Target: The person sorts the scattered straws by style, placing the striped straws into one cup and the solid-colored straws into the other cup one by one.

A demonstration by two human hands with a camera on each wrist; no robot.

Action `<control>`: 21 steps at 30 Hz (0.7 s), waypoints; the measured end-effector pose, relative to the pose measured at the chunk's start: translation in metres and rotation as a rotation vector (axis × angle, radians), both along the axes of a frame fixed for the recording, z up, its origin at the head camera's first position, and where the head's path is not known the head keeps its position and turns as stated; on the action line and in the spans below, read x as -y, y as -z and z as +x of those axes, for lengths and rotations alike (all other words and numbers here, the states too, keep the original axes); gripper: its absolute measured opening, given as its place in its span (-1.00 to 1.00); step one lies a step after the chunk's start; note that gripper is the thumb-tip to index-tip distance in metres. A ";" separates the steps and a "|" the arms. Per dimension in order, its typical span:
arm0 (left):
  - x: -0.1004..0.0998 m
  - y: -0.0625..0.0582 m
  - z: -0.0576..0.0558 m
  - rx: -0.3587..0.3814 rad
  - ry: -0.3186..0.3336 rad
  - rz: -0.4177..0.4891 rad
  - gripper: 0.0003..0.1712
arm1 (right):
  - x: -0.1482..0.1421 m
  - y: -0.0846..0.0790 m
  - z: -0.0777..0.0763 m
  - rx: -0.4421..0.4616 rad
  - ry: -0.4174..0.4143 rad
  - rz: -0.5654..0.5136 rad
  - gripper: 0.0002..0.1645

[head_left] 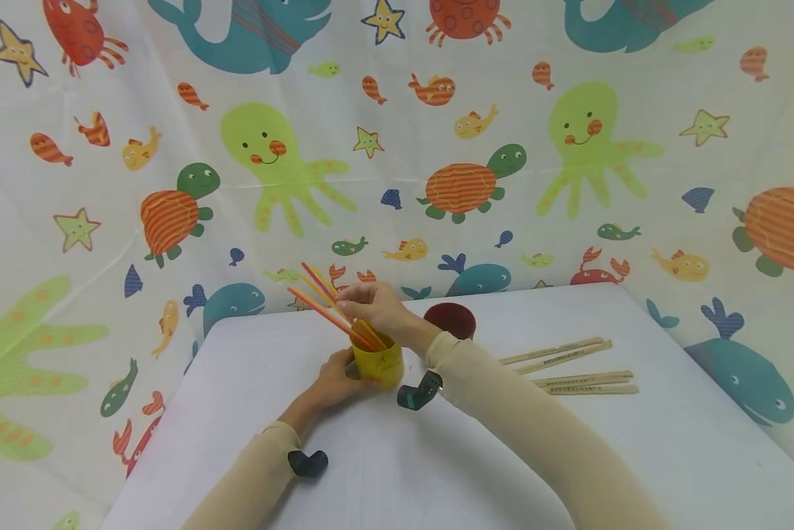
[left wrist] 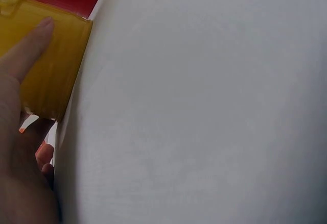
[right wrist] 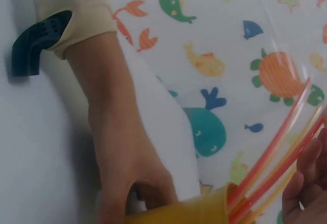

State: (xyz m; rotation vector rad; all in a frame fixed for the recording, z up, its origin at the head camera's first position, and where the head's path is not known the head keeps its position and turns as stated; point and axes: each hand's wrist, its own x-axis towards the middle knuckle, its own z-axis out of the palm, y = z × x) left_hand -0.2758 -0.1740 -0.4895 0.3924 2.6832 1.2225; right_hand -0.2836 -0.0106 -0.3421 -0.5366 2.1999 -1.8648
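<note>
A yellow cup (head_left: 378,366) stands on the white table with several red and yellow straws (head_left: 330,313) leaning out of it to the left. My left hand (head_left: 338,379) grips the cup from its left side, and its thumb lies along the yellow wall (left wrist: 59,71) in the left wrist view. Above the rim, my right hand (head_left: 380,309) has its fingers curled at the straws and seems to pinch one. In the right wrist view those curled fingers (right wrist: 308,170) show at the right edge; the fingertips' exact hold is partly hidden.
Behind the right forearm stands a dark red cup (head_left: 451,319). To the right lie several thin tan sticks with printing, in a farther group (head_left: 562,355) and a nearer group (head_left: 589,383). A curtain with sea animals (head_left: 397,147) hangs behind the table.
</note>
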 end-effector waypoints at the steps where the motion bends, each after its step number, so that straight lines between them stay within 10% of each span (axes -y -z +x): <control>1: 0.000 0.000 0.000 -0.006 0.009 0.004 -0.06 | 0.002 0.002 0.000 -0.002 0.004 0.028 -0.78; 21: 0.000 -0.002 0.001 -0.012 -0.009 -0.024 -0.03 | 0.010 0.019 0.005 -0.082 -0.058 0.218 -0.84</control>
